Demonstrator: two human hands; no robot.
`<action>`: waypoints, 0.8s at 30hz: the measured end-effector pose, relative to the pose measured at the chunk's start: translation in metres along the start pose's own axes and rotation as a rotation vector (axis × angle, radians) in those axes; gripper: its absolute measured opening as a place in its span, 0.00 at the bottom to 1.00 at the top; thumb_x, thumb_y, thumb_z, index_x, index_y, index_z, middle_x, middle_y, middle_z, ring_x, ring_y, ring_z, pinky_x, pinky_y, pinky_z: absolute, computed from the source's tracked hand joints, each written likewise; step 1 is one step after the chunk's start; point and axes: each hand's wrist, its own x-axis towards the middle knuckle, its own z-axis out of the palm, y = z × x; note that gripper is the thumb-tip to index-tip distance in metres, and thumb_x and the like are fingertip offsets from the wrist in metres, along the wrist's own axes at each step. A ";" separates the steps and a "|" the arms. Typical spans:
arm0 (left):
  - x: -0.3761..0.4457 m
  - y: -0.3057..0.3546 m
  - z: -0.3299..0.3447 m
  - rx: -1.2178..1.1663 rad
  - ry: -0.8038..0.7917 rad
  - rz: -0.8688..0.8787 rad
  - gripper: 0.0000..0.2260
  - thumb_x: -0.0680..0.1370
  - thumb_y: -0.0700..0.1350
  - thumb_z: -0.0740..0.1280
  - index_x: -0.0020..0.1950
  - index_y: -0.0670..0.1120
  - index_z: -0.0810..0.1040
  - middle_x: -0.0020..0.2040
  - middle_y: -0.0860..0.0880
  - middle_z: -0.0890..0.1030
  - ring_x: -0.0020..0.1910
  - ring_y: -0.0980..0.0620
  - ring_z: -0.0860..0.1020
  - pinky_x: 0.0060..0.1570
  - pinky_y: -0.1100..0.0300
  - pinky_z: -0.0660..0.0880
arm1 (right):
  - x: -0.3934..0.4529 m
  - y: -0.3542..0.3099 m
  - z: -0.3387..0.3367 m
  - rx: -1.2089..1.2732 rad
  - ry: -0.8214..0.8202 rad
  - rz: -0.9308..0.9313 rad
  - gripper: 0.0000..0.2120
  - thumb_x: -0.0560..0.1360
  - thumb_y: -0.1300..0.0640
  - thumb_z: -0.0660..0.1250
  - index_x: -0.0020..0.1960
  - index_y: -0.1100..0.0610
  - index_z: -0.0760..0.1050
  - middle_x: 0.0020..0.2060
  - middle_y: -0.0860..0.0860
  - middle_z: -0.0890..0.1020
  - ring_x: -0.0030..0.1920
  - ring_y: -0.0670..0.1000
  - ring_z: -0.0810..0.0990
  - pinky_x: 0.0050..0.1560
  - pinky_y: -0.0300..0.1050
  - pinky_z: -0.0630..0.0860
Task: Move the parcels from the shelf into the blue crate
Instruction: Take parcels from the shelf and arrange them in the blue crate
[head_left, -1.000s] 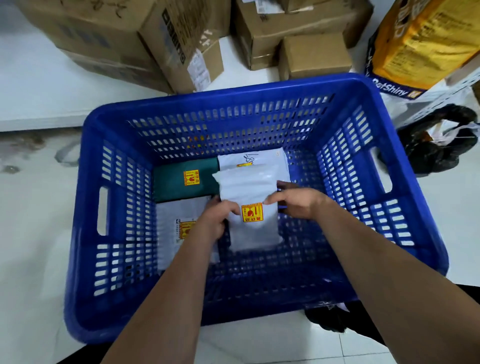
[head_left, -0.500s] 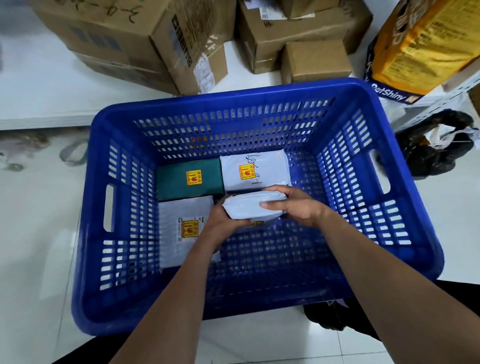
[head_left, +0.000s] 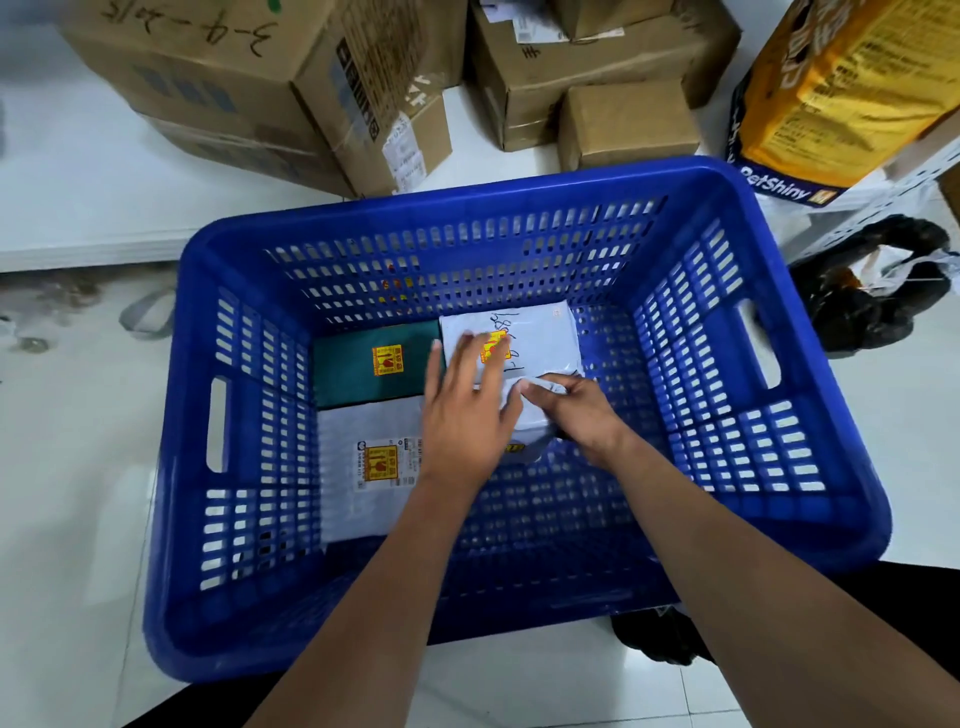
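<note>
Currently, both hands are inside the blue crate. The left hand lies flat, fingers straight and spread, pressing on the white parcel beneath it, fingertips reaching over the far white parcel. The right hand has its fingers curled, pinching the crumpled far edge of the same white parcel. That parcel lies on the crate floor near its centre, just in front of the far white parcel, which carries a yellow sticker and handwriting. A green parcel lies touching the far white parcel on its left side. A grey parcel lies in front of the green one, against the crate's left wall. Beyond the crate's far rim stand cardboard boxes. An orange bag stands past the far right corner, and a black bag lies on the floor off the right rim.
</note>
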 end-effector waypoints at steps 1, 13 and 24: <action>0.000 0.005 0.003 0.043 -0.084 0.002 0.22 0.81 0.54 0.55 0.71 0.44 0.72 0.69 0.44 0.74 0.72 0.44 0.68 0.73 0.40 0.58 | 0.000 0.000 0.001 0.010 0.011 0.004 0.17 0.70 0.43 0.73 0.46 0.58 0.83 0.38 0.51 0.80 0.40 0.52 0.75 0.44 0.47 0.71; 0.002 -0.005 0.021 0.053 -0.517 -0.271 0.11 0.77 0.48 0.62 0.53 0.47 0.80 0.51 0.48 0.82 0.54 0.47 0.76 0.55 0.55 0.72 | -0.014 -0.017 0.050 -1.272 0.316 -0.678 0.20 0.81 0.51 0.49 0.53 0.56 0.79 0.47 0.53 0.84 0.51 0.56 0.80 0.67 0.50 0.68; 0.022 -0.005 0.016 -0.297 -0.469 -0.882 0.19 0.81 0.47 0.57 0.50 0.35 0.82 0.52 0.34 0.82 0.54 0.37 0.78 0.53 0.52 0.73 | 0.013 -0.025 0.056 -1.167 0.175 0.017 0.18 0.81 0.57 0.51 0.57 0.62 0.78 0.56 0.60 0.81 0.57 0.61 0.79 0.46 0.48 0.73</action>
